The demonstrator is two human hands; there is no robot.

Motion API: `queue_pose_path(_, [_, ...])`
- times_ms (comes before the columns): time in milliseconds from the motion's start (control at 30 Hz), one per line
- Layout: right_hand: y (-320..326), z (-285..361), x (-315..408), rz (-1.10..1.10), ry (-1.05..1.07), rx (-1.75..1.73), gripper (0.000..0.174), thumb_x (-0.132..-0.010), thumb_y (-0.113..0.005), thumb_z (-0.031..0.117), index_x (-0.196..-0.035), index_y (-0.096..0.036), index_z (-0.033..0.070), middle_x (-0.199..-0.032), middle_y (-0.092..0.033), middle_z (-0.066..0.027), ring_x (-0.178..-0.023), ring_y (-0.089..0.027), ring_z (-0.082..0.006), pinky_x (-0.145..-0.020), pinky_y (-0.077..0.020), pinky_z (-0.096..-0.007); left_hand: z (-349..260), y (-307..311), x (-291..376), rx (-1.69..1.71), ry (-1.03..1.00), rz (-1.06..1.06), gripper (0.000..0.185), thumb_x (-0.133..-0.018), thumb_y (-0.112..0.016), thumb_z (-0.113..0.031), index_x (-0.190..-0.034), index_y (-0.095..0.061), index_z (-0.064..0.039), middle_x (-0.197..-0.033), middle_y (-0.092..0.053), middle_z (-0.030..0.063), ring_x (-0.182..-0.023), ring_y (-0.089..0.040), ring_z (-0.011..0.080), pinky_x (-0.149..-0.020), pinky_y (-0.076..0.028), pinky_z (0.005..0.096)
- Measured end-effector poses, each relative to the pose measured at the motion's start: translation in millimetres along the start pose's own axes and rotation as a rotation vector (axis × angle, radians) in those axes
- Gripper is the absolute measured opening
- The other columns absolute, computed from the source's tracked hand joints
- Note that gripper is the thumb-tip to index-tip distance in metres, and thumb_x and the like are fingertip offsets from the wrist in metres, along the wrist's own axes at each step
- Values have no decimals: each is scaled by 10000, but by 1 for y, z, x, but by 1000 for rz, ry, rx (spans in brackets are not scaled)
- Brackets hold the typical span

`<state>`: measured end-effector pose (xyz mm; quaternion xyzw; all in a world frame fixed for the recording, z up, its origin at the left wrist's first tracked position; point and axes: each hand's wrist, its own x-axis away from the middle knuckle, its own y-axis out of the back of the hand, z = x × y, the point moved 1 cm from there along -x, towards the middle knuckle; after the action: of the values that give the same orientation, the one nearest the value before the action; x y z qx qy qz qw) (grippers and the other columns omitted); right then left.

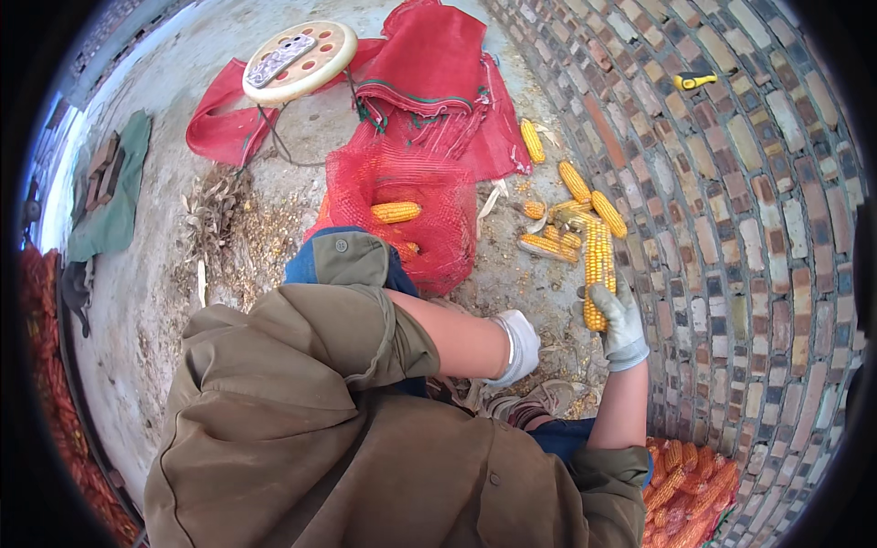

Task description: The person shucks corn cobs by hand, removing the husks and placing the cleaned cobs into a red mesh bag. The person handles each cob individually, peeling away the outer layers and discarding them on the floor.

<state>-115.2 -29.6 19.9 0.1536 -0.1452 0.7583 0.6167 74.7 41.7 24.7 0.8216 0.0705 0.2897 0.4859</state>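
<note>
My right hand (620,318), in a pale work glove, grips the lower end of a long yellow corn cob (599,264), which points up and away from me. My left hand (519,347) wears a white glove and hangs between my knees; its fingers are turned from view, so what they do is hidden. Just past the held cob, several loose corn cobs (608,214) lie on the ground by the wall. A red mesh sack (438,240) lies before my knee, with a corn cob (396,212) showing at it.
A brick wall (726,274) rises close on my right, with a yellow-handled tool (693,81) at it. Beyond the sack are folded red sacks (428,58) and a round stool (336,58) bearing a phone (281,60). A filled corn sack (685,490) stands behind my right arm. Husks (212,212) litter the concrete.
</note>
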Motion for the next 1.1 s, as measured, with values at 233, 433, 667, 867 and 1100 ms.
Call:
queue_pose_path(233, [-191, -8, -86, 718, 378, 1082, 780, -892, -592, 443, -1459, -327, -22, -1309, -541, -252, -1128, -607, -213, -917, -495, -261, -35, -11, 19, 5, -99, 84, 286, -751, -669, -228, -1008, -751, -133, -969, -717, 85, -894, -689, 274, -655, -540, 407])
queue_pose_path(433, [-281, -98, -167, 659, -113, 637, 749, -856, -694, 203, -1485, -318, 52, -1077, -629, -120, -626, -546, -129, -560, -490, -286, -28, -157, -60, 280, 275, -80, 242, -829, -654, -274, -1035, -753, -196, -1026, -721, -20, -914, -690, 214, -698, -535, 375])
queue_pose_path(667, [-212, -187, -176, 445, 8, 853, 446, -911, -560, 115, -1345, -502, 28, -1072, -665, -169, -850, -660, -202, -775, -517, -314, -13, -29, 6, 92, 5, 215, 307, -781, -704, -283, -1076, -741, -209, -1063, -716, -2, -976, -679, 213, -767, -522, 362])
queue_pose_path(867, [-119, -100, -118, 538, -356, 102, 448, -931, -621, 205, -1332, -504, 44, -1134, -675, -98, -862, -678, -150, -595, -522, -237, 10, 5, 18, 106, 3, 253, 262, -801, -659, -244, -1017, -753, -130, -1002, -725, 73, -941, -688, 249, -729, -531, 382])
queue_pose_path(1100, [2, -169, -224, -288, -39, 1366, 505, -896, -568, 195, -1369, -457, 57, -1291, -570, -186, -1172, -575, -303, -905, -518, -403, 20, 32, 15, 92, 58, 231, 341, -841, -617, -248, -1102, -688, -41, -1061, -676, 106, -1005, -638, 273, -796, -483, 352])
